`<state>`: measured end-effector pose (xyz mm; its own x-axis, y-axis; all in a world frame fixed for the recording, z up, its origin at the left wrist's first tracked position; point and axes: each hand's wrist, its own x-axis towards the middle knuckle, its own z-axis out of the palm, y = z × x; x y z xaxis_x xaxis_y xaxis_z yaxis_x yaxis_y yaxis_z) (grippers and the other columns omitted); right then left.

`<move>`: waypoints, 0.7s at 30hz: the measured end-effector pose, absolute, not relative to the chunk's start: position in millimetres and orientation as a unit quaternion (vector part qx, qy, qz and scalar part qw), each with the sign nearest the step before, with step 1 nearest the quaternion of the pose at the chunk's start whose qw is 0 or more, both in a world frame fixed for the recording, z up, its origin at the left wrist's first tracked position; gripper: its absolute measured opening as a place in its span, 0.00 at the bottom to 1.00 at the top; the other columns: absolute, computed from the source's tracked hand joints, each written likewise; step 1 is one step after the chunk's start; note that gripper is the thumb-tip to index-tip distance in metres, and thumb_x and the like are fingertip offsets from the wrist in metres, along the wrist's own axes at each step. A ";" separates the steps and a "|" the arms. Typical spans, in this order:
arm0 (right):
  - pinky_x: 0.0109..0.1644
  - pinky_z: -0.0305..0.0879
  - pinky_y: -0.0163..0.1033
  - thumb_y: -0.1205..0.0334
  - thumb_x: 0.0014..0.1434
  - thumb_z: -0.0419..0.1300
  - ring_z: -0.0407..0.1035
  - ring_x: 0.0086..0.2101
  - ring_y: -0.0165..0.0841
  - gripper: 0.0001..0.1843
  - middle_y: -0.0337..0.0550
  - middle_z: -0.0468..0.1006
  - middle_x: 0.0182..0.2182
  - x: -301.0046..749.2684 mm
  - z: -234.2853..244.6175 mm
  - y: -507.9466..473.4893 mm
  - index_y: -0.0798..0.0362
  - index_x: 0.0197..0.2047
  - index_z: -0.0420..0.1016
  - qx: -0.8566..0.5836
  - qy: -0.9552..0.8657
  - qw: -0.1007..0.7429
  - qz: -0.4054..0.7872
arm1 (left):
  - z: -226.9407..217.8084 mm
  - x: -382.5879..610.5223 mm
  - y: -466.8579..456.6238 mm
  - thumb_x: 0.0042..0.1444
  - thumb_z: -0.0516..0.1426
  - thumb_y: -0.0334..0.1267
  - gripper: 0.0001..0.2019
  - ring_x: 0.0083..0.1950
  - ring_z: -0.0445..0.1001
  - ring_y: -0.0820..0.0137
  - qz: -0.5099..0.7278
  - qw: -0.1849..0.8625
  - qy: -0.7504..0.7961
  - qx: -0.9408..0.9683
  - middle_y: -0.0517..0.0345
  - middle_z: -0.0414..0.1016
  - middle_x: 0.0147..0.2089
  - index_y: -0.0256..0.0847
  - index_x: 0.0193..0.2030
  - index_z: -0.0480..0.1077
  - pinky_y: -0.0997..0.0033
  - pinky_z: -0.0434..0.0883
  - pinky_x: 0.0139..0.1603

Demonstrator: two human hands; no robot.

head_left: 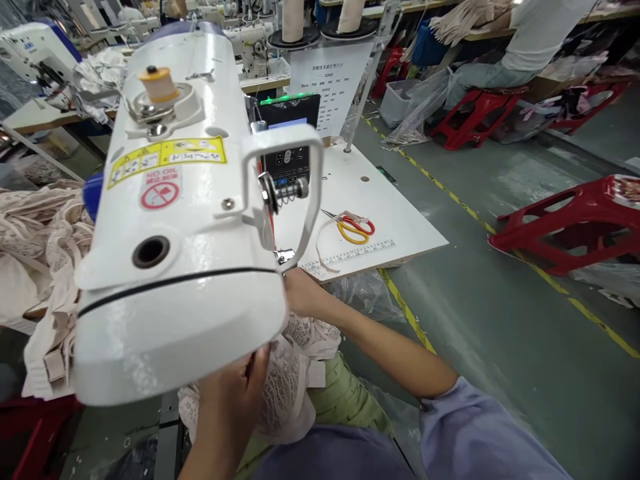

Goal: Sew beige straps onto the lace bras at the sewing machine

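Note:
A white sewing machine (185,313) fills the left and middle of the head view, and its head hides the needle area. Below its front edge, my left hand (230,393) is closed on a pale lace bra (285,387), thumb against the fabric. The bra hangs over my lap, with a small white tag (316,374) at its side. My right hand (303,293) reaches in behind the machine head, by the metal guard, just above the lace. Its fingers are out of sight behind the machine, so their grip does not show.
Scissors (355,228) with red and yellow handles lie on the white tabletop (400,227), near a printed ruler and a beige strap. Pale garments (50,247) are heaped at left. Red stools (570,227) stand on the floor at right; a seated person (540,40) is beyond.

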<state>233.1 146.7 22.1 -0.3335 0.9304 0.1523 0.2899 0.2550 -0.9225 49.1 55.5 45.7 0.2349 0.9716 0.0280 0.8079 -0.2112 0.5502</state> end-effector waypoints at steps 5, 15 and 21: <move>0.38 0.63 0.38 0.67 0.52 0.60 0.66 0.36 0.35 0.02 0.41 0.70 0.36 227.2 10.6 147.1 0.54 0.32 0.70 -0.454 -0.686 0.408 0.396 | 50.8 49.2 49.2 0.65 0.50 0.47 0.17 0.30 0.79 0.65 0.184 0.209 0.604 0.747 0.57 0.84 0.39 0.47 0.45 0.80 0.73 0.68 0.25; 0.39 0.61 0.37 0.67 0.50 0.61 0.64 0.36 0.34 0.05 0.39 0.68 0.31 222.6 8.4 146.6 0.53 0.28 0.67 -0.447 -0.680 0.437 0.382 | 41.5 42.5 44.4 0.64 0.51 0.44 0.15 0.41 0.80 0.63 0.218 0.170 0.595 0.754 0.57 0.83 0.41 0.45 0.44 0.79 0.69 0.72 0.37; 0.40 0.62 0.37 0.68 0.51 0.60 0.64 0.39 0.36 0.05 0.40 0.67 0.33 225.7 4.1 147.6 0.53 0.28 0.66 -0.431 -0.694 0.444 0.367 | 41.9 43.9 43.7 0.65 0.52 0.42 0.14 0.39 0.81 0.64 0.207 0.155 0.572 0.778 0.56 0.83 0.40 0.44 0.43 0.79 0.71 0.72 0.34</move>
<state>225.7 147.6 4.1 -0.2340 0.9249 0.2996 0.2730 0.3583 -0.8928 43.9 43.7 41.9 0.2597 0.9549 0.1438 0.8265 -0.2968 0.4784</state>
